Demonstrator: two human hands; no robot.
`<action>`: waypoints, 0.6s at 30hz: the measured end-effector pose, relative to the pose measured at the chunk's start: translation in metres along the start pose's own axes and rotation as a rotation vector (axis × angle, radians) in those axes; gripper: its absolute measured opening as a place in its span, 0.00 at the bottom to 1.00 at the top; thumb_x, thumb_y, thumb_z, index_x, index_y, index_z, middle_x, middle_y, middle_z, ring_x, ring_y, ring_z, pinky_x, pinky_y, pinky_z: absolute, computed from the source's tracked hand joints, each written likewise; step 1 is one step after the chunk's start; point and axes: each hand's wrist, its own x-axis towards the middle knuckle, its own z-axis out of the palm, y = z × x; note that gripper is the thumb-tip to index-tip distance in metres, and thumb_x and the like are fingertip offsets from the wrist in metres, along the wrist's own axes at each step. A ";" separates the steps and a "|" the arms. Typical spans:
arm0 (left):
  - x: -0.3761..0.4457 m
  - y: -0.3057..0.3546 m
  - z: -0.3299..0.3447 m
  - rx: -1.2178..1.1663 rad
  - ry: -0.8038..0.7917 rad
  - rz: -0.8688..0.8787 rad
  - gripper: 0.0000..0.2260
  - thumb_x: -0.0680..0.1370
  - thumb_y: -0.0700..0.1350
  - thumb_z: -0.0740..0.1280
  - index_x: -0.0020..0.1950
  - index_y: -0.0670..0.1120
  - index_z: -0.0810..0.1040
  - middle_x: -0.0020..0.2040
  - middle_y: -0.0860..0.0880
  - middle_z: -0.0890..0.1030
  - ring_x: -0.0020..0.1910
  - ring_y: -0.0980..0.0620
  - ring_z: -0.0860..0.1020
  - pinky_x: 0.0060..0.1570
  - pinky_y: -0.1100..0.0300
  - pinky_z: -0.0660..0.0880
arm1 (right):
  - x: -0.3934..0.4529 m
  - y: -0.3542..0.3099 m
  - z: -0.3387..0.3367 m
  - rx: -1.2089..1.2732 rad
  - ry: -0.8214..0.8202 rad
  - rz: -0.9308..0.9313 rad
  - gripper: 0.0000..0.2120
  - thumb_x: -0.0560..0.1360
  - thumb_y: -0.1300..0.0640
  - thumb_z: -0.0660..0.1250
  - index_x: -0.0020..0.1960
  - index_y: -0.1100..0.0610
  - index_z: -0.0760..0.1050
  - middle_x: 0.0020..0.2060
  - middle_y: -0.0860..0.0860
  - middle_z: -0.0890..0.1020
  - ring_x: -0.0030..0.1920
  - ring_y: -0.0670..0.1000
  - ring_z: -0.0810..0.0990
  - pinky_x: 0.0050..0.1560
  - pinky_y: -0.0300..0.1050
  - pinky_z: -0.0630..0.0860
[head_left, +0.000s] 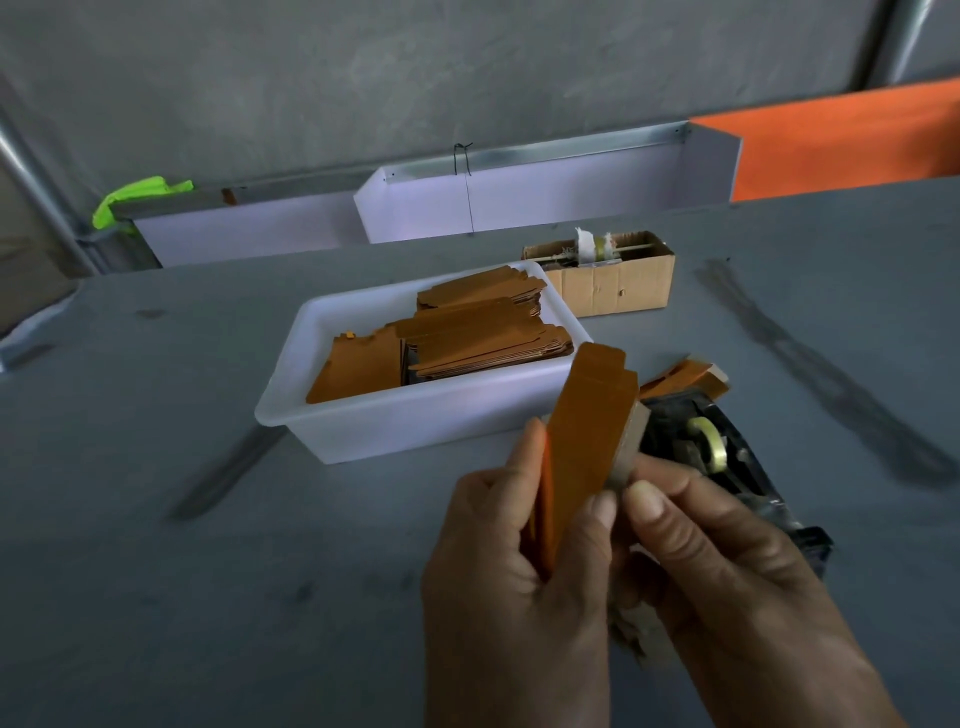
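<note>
The left hand (519, 561) has the flat orange carton blank (587, 431) clamped upright, thumb on the glossy face and the other fingers (527, 457) wrapped round its left edge. That steadies it while the right hand (727, 561) works. The right hand's thumb and forefinger pinch the raw grey-brown flap on the blank's right edge, apparently to pry the flattened sleeve open into a box.

The blank stands between both sets of fingers, above the bench (208, 597), its notched tuck flap pointing up and away. Just beyond the fingers sits a white plastic tub (415, 426), smooth and translucent, with a stack of matching blanks (483, 338) lying flat for easy picking.

Beneath and right of the right hand's fingers, a black tape dispenser (711, 441) with a clear roll sits close by, likely for sealing. Farther off, a corrugated cardboard box (613, 291) holds a spindle.
</note>
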 end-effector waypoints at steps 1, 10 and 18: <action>-0.002 -0.001 0.001 0.053 0.017 0.042 0.25 0.65 0.55 0.69 0.62 0.57 0.79 0.43 0.57 0.81 0.43 0.68 0.78 0.39 0.79 0.69 | 0.001 0.000 0.000 0.027 0.006 0.008 0.32 0.52 0.35 0.78 0.51 0.51 0.83 0.36 0.57 0.82 0.34 0.52 0.78 0.33 0.41 0.76; -0.005 -0.007 0.003 0.271 -0.049 0.254 0.24 0.67 0.53 0.70 0.63 0.49 0.80 0.41 0.55 0.78 0.42 0.64 0.76 0.40 0.83 0.67 | 0.003 0.004 -0.008 0.216 -0.051 0.132 0.32 0.51 0.43 0.83 0.50 0.57 0.83 0.44 0.65 0.82 0.41 0.62 0.81 0.42 0.51 0.80; 0.006 -0.008 -0.004 0.572 -0.111 0.378 0.18 0.73 0.47 0.59 0.52 0.41 0.85 0.36 0.52 0.85 0.39 0.58 0.79 0.40 0.71 0.71 | 0.004 0.003 -0.011 0.230 0.034 0.083 0.34 0.45 0.44 0.83 0.48 0.56 0.83 0.46 0.59 0.84 0.44 0.56 0.84 0.39 0.44 0.80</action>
